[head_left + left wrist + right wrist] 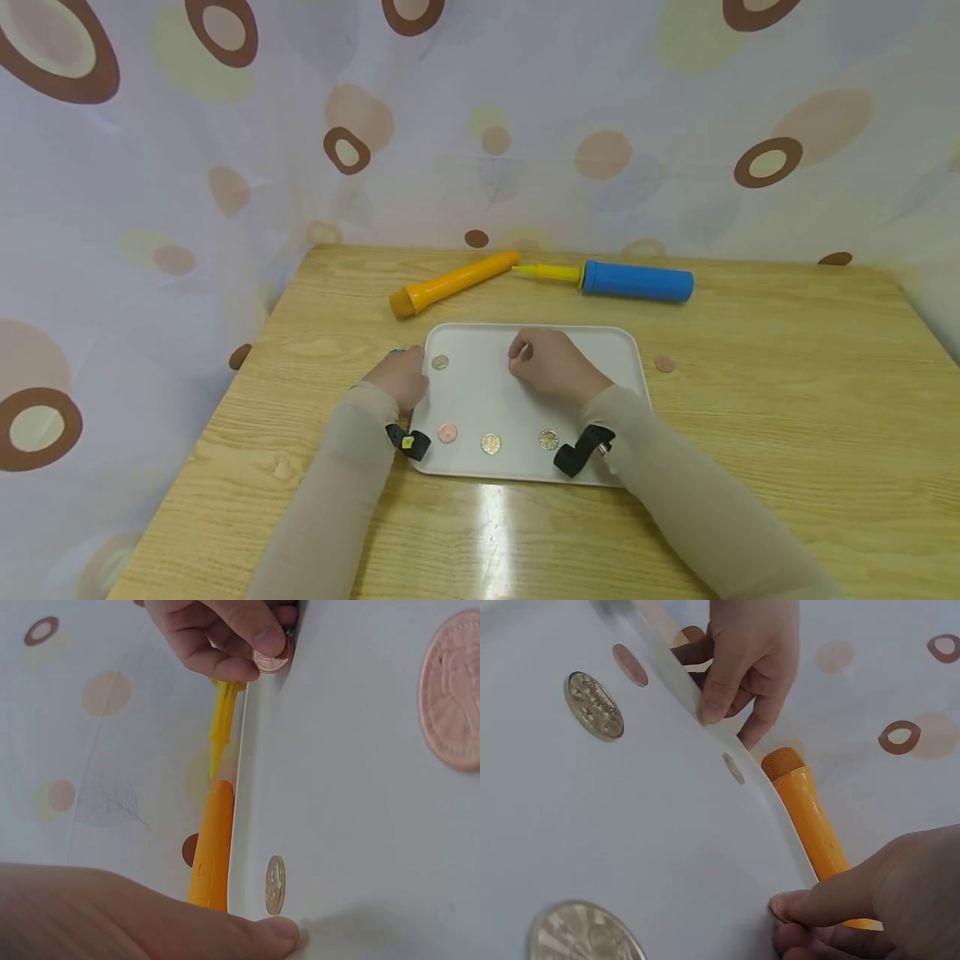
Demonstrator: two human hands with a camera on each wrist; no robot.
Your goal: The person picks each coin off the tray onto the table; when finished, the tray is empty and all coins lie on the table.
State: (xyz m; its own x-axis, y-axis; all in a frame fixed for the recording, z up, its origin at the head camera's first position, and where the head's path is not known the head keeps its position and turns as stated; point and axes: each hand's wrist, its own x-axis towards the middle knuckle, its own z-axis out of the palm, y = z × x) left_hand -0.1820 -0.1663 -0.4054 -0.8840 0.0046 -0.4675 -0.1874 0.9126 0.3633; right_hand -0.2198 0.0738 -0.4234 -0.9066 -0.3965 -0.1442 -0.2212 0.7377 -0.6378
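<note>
A white rectangular tray (480,400) lies on the wooden table. My left hand (401,379) grips its left rim, thumb on the inner side and fingers outside. Over the tray's upper middle, my right hand (555,362) pinches a copper-coloured coin (273,658) between thumb and fingers. Near the left thumb lies a small gold-toned coin (440,362). Along the tray's near side are a copper-coloured coin (447,432), a gold-toned coin (491,443) and another gold-toned coin (549,439), close to the right wrist.
Behind the tray rests an orange toy microphone (457,282), its tip close to the yellow nozzle of a blue hand pump (637,281). Another copper-coloured coin (665,363) is on the table, right of the tray. Patterned curtains (525,125) hang around the table.
</note>
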